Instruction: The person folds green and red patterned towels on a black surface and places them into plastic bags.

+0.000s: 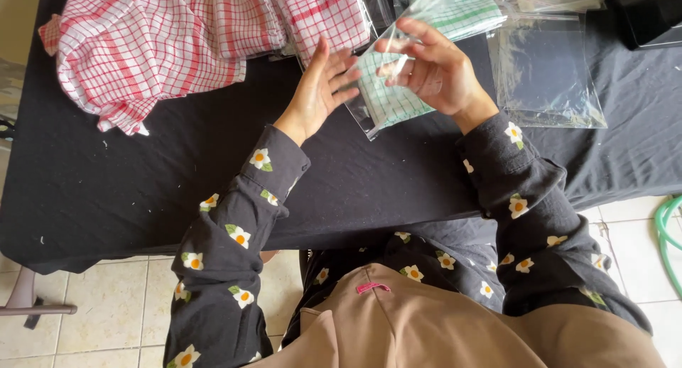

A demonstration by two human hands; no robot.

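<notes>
A clear plastic bag holding a folded green-and-white checked cloth [387, 101] is held up above the black table [106, 190]. My right hand [433, 69] grips the bag near its upper edge, fingers curled around it. My left hand [321, 87] is flat against the bag's left side, fingers spread and pointing up. Both arms wear dark sleeves with white flowers.
A heap of red-and-white checked cloths [185, 41] lies at the back left. Empty clear plastic bags [547, 69] lie at the back right, with another green checked cloth [462, 6] behind my hands. A green hose [668, 233] lies on the tiled floor at right.
</notes>
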